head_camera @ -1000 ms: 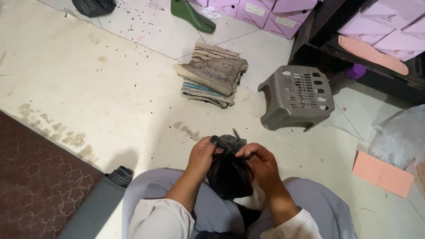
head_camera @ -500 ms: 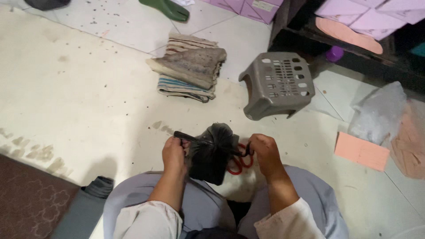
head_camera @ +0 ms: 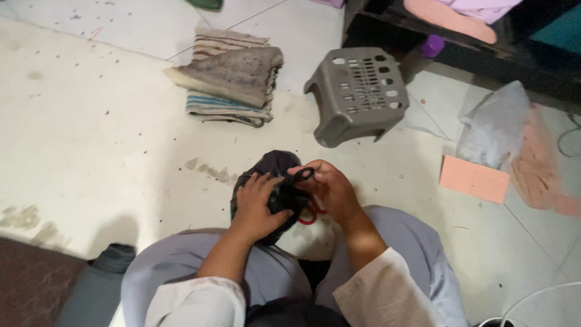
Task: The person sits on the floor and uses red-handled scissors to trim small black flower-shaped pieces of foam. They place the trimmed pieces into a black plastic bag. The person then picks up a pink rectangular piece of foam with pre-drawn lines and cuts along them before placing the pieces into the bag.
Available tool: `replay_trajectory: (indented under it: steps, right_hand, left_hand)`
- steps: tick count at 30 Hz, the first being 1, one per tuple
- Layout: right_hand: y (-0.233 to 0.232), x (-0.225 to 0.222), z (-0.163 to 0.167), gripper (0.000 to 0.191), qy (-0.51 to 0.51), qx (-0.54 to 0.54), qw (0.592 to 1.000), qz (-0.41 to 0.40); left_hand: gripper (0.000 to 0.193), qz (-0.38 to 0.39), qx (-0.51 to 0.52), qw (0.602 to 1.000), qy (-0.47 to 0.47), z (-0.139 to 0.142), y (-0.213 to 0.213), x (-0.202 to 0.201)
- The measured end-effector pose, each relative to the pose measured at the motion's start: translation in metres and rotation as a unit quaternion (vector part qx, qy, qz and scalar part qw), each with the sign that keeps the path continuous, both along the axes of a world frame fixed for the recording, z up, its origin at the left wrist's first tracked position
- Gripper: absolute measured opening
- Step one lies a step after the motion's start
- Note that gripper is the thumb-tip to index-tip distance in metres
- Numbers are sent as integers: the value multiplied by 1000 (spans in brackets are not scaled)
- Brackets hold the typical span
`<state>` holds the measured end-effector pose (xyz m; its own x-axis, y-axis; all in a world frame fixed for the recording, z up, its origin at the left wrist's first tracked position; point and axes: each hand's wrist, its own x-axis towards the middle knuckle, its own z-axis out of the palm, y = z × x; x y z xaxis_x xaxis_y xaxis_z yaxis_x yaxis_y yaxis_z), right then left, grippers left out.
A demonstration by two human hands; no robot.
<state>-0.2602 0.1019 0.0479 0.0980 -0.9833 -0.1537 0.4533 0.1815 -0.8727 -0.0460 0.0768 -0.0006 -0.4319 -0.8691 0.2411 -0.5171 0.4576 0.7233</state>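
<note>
Head view: dark cloth (head_camera: 273, 166) between both hands

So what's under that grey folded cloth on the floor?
Under the grey folded cloth lie more folded cloths: a brown-striped one showing behind and a blue-striped one at the bottom edge. How many are stacked between them is hidden, and the floor beneath is covered.

Single head view, steep downward, close over lap, tiled floor (head_camera: 91, 139) ahead.

A stack of folded cloths (head_camera: 233, 79) lies left of an overturned stool (head_camera: 357, 94), with a card (head_camera: 474, 178) to its right.
</note>
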Motion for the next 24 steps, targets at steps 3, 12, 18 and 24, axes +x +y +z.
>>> replay_trajectory:
  steps: [3, 12, 18, 24]
  right_hand:
    - [-2, -3, -11, 32, 147, -12, 989, -19]
    - [-9, -34, -61, 65, 619, 55, 783, 30]
    - [-15, -17, -77, 99, 709, 82, 692, 103]
    - [-17, 15, -67, 91, 736, 239, 609, 171]
  left_hand:
    - [50, 58, -33, 997, -31, -15, -5, -6]
    - [23, 230, 53, 962, 138, -22, -12, -4]
    - [36, 287, 52, 920, 260, -3, -15, 6]
    - [31, 347, 194, 871, 289, 5, -18, 12]
